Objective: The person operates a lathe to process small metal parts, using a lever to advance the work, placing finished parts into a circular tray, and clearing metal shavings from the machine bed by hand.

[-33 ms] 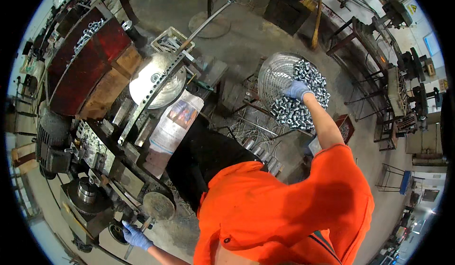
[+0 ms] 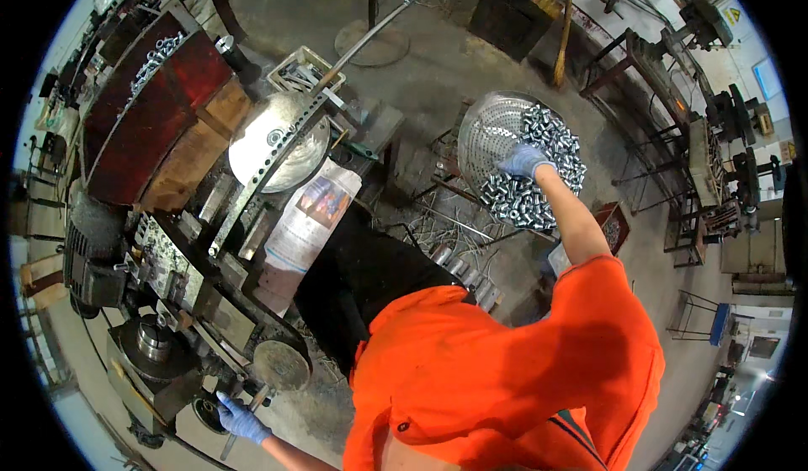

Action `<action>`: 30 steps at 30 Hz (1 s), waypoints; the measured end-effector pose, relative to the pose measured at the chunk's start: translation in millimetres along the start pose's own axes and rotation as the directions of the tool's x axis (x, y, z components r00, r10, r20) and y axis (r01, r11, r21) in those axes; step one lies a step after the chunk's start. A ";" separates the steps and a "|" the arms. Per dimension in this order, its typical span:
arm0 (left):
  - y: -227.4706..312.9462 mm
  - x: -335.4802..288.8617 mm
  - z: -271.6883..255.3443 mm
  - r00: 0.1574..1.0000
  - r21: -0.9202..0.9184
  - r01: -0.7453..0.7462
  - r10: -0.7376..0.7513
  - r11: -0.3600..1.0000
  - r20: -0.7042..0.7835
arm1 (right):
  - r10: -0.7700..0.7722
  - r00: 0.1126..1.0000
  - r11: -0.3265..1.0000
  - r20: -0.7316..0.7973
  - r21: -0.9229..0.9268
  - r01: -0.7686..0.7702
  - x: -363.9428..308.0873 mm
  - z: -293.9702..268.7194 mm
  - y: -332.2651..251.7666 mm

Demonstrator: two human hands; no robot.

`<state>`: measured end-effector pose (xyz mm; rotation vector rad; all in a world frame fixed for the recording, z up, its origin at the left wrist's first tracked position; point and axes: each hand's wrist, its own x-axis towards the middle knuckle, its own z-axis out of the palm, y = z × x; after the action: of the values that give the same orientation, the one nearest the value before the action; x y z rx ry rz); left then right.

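My right hand, in a blue glove, reaches into a round perforated metal basin holding many short shiny metal sleeves. Its fingers are bent together at the pile's left edge, and what they hold is hidden under them. At the lower left, my gloved left hand is closed around a metal rod, which shows above and below the hand. A round plate and a dark ring-shaped wheel lie close by.
A machine carries a shiny disc, a perforated metal strip and a printed paper sheet. A red tray with metal parts stands far left. Beyond the machine is a pale crate. Metal cylinders lie beside my legs.
My right hand has shifted very slightly left in the basin. The left hand looks unmoved.
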<state>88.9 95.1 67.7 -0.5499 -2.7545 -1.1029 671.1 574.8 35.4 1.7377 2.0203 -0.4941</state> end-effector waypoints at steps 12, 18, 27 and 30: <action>-14.9 4.4 0.6 0.999 0.025 0.000 -0.001 1.000 0.039 | 0.078 0.990 0.996 -0.118 -0.041 -0.084 32.9 20.5 -1.1; -5.0 0.7 1.8 1.000 -0.015 0.004 -0.004 1.000 0.001 | -0.016 0.999 0.979 -0.052 -0.203 0.005 26.7 20.8 -21.1; -3.8 -1.9 2.3 0.999 -0.035 -0.002 0.000 0.999 -0.034 | 0.006 1.000 0.997 0.013 -0.075 -0.005 55.1 40.1 -32.2; -4.7 -0.1 1.4 0.999 -0.010 -0.026 0.025 1.000 -0.043 | 0.022 1.000 0.992 -0.013 -0.121 -0.024 66.2 46.8 -31.8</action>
<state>87.2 93.0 63.6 -0.5545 -2.6992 -1.1113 635.6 600.6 -39.8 1.6930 1.9924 -0.3476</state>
